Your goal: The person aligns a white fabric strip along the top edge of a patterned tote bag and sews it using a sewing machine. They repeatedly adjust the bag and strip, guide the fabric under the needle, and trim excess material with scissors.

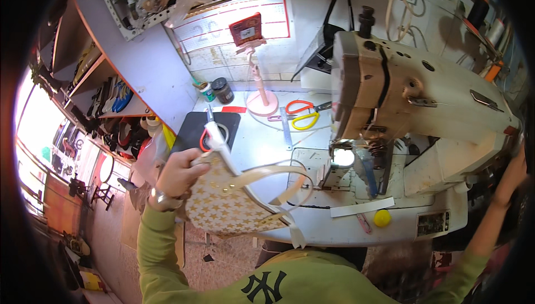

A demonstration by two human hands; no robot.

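Left hand (179, 173) fingers clamp white star-patterned fabric piece (223, 206), raised at white table (262, 131) edge. Loose cream strap (278, 173) may snag beige sewing machine (412, 98). Right hand (514, 176) at machine end, grip apparently hidden.

Left of the sewing machine (401, 98) lie scissors (304, 113) — red and yellow handles — and a pink stand (259, 89). In front of it: a white strip (362, 206) and yellow disc (382, 218). Two jars (217, 90) stand farther left.
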